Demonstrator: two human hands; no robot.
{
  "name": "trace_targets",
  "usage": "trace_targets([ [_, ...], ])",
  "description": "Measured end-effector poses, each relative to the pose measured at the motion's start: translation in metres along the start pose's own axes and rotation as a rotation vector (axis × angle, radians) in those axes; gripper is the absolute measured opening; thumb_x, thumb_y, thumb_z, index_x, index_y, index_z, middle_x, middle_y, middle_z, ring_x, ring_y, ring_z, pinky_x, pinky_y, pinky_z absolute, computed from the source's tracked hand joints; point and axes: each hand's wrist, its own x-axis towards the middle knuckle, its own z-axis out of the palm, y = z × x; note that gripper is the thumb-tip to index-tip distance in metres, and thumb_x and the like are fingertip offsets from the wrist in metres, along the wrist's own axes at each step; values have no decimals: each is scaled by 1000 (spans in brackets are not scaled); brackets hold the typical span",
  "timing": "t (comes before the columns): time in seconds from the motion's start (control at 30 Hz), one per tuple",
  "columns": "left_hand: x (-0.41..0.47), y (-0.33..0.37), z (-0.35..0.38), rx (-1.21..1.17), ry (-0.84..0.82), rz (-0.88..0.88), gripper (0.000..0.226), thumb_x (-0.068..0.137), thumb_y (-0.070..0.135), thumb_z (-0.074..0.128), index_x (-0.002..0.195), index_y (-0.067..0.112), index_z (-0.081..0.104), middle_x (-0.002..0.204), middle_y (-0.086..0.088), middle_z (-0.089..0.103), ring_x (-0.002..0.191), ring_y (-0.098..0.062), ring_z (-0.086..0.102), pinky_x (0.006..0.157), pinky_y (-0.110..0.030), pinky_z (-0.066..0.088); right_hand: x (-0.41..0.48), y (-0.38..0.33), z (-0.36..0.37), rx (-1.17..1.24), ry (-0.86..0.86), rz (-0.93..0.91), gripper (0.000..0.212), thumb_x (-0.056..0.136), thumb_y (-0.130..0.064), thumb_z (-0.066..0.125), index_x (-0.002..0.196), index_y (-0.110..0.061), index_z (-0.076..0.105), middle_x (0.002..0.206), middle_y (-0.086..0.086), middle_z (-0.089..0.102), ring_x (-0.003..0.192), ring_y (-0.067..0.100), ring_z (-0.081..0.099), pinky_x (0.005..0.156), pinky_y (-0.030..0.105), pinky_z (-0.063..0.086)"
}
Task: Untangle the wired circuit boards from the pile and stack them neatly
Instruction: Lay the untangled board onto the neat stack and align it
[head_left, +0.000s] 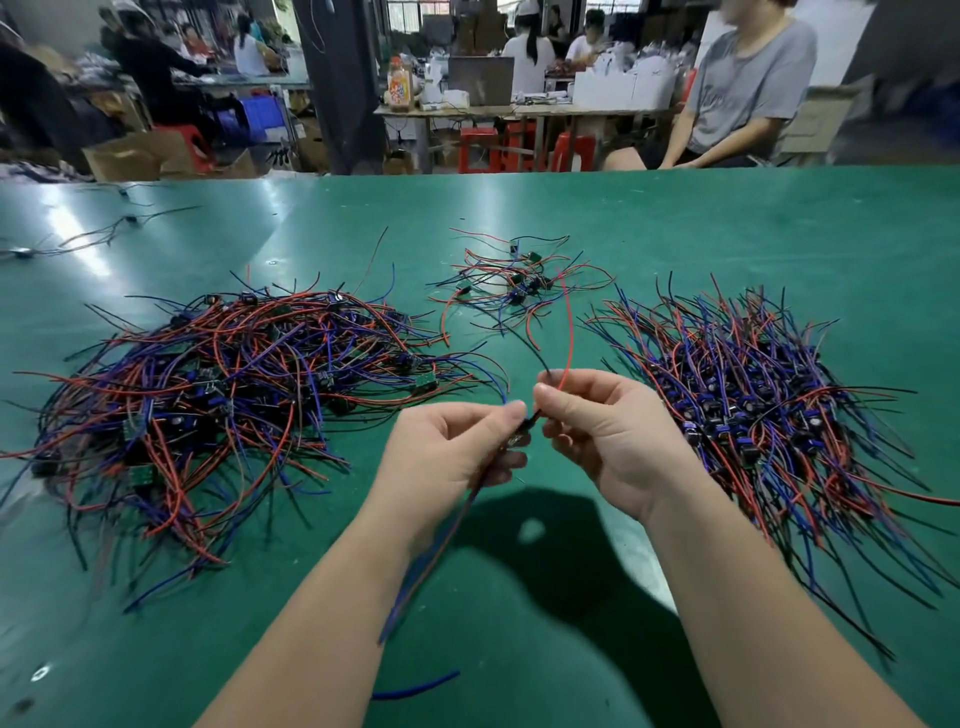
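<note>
With the left grip pinching 1 board and the right grip pinching its red and black wires, we should draw them straight, then lay it parallel on the stack.

A person in a grey T-shirt sits behind the green table. Red stools stand by a far bench bearing an orange bottle.

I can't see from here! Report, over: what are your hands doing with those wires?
Left grip, right grip pinch one wired board, held in the air. Tangled pile left, sorted stack right. No snag seen. Over.
</note>
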Motion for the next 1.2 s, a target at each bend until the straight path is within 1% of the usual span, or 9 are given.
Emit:
trace_targets([
  [0.1,0,-4,4,-69,-27,-129,24,61,31,74,70,8,74,71,-9,71,56,-13,65,50,-20,52,0,3,-1,-70,-8,-26,14,55,-15,77,68,-13,71,59,-1,65,46,8,56,47,15,42],
  [0.2,0,-5,4,-143,-26,-202,25,62,24,73,80,7,69,72,-7,72,58,-11,67,51,-20,53,2,4,-4,-109,7,-81,11,71,-1,73,73,-9,66,57,0,65,47,9,57,47,15,44],
  [0.27,-2,-5,5,-131,-56,-233,23,64,21,74,81,8,67,74,-7,73,59,-10,67,53,-21,55,3,4,-5,-151,43,-111,12,75,4,71,73,-6,65,57,2,65,47,10,58,47,16,46],
  [0.43,-4,-6,12,-90,-61,-244,9,76,6,74,77,7,65,74,-11,73,58,-13,68,54,-22,54,6,0,-9,-88,75,-39,11,77,5,68,75,-5,64,62,8,68,52,16,63,50,19,51],
  [0.57,-4,-5,7,11,-143,-279,10,76,9,75,81,6,66,79,-12,74,62,-14,70,53,-20,53,10,-9,-17,-73,120,-83,13,79,3,67,72,-7,62,59,5,68,51,13,65,48,18,51],
  [0.7,-6,-1,7,45,-250,-287,22,66,18,80,79,8,66,83,-13,75,67,-17,72,56,-20,53,9,-19,-29,-81,177,-159,13,74,-2,71,70,-9,61,58,4,68,47,12,61,45,18,47],
  [0.83,-7,0,4,83,-300,-294,12,75,10,76,77,10,64,82,-13,75,67,-17,72,53,-19,52,10,-21,-35,-96,198,-155,13,76,-1,70,70,-9,63,57,3,68,47,9,61,46,16,48],
  [1.03,-9,1,1,154,-359,-304,12,78,10,75,77,10,64,80,-11,74,66,-15,71,50,-17,50,11,-24,-43,-125,258,-148,15,72,2,73,70,-8,63,53,-1,63,43,7,54,43,14,41],
  [1.2,-7,3,-6,177,-367,-327,12,78,10,76,78,10,64,81,-12,74,65,-14,70,51,-16,50,12,-24,-44,-8,240,-81,17,75,3,70,70,-7,58,54,2,62,45,8,56,46,15,48],
])
